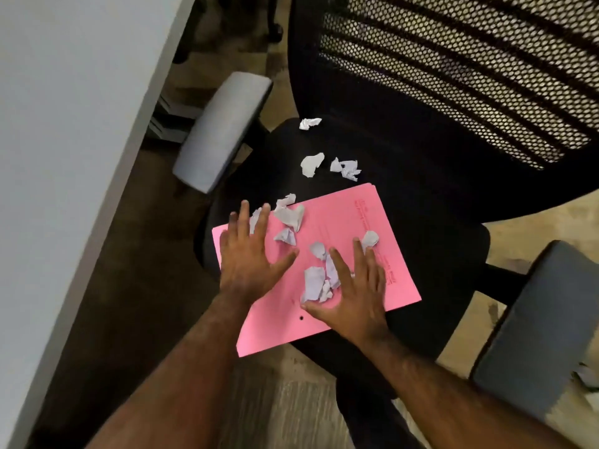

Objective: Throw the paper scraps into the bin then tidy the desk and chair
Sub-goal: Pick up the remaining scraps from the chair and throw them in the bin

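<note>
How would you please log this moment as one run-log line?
left hand: open, flat on pink folder | right hand: open beside paper scraps | folder: on chair seat

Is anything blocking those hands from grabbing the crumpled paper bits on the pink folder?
Nothing visible does. The left hand and right hand lie open, flat on the pink folder, with paper scraps bare between and beside them. More scraps sit uncovered on the chair seat. No bin is in view.
</note>
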The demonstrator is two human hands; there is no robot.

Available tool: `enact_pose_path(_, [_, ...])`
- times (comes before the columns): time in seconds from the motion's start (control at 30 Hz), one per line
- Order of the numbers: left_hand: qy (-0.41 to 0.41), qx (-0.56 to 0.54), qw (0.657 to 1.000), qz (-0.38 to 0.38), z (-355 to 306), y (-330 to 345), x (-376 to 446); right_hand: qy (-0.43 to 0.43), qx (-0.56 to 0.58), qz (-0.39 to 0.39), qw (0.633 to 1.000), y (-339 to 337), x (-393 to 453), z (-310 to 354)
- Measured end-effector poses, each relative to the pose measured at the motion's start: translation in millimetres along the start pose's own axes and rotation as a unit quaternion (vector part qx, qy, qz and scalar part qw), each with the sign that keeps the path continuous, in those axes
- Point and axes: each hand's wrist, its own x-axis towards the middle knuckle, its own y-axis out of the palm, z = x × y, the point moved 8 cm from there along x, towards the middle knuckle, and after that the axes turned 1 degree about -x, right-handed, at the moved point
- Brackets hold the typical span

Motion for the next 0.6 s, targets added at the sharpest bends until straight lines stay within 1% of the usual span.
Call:
enact_pose_path(0.13, [0.05,0.048,0.997,0.021,-17.8,16.7,45.1,-0.057,-0.042,0.0,0.998,11.5,19.0,9.8])
enact_pose_path(0.27, [0.09,0.083,0.992,0.039,-31.9,34.2,65.2,-0.036,-0.081,-0.023,0.996,4.9,38.1,6.1])
enact_pose_path(0.33, [0.11,0.109,0.988,0.025,-36.4,38.7,64.9,-0.024,-0.088,-0.028,0.995,3.2,43.7,0.2])
enact_pose_path(0.4, [0.127,0.108,0.986,0.006,-39.0,40.5,59.6,-0.018,-0.09,-0.024,0.995,4.2,47.4,-5.7])
enact_pose_path(0.47, [0.123,0.101,0.987,-0.017,-36.8,41.1,52.1,-0.016,-0.079,-0.021,0.997,6.4,50.2,-9.5])
enact_pose_path(0.53, [0.107,0.1,0.988,-0.042,-31.8,43.4,46.2,-0.04,-0.066,-0.014,0.997,9.5,51.4,-6.3])
enact_pose_path(0.6, [0.095,0.091,0.99,-0.055,-29.4,46.5,45.8,-0.082,-0.045,-0.009,0.996,12.9,52.4,1.3])
